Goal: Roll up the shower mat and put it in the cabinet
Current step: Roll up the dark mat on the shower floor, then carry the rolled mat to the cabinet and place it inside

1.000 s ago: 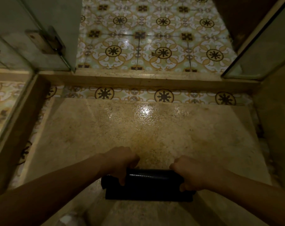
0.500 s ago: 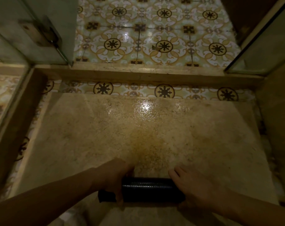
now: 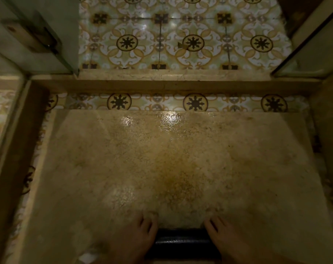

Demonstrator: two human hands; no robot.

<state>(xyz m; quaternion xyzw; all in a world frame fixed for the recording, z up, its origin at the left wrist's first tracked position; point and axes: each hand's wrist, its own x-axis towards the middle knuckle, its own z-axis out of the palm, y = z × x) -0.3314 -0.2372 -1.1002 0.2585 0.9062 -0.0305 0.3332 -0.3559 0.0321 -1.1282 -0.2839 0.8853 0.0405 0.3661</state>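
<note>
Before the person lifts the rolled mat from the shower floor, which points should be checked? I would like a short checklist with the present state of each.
1. Mat fully rolled: the black shower mat looks like one roll; its near side is cut off by the frame edge. Cannot tell.
2. Left hand on the roll's left end: ok.
3. Right hand on the roll's right end: ok.
4. Firm grip: fingers lie flat over the ends, not visibly closed around them. Not ok.
5. Floor condition: the stone floor shines as if wet. Not ok.
6. Way out: the doorway over the threshold is open. Ok.
</note>
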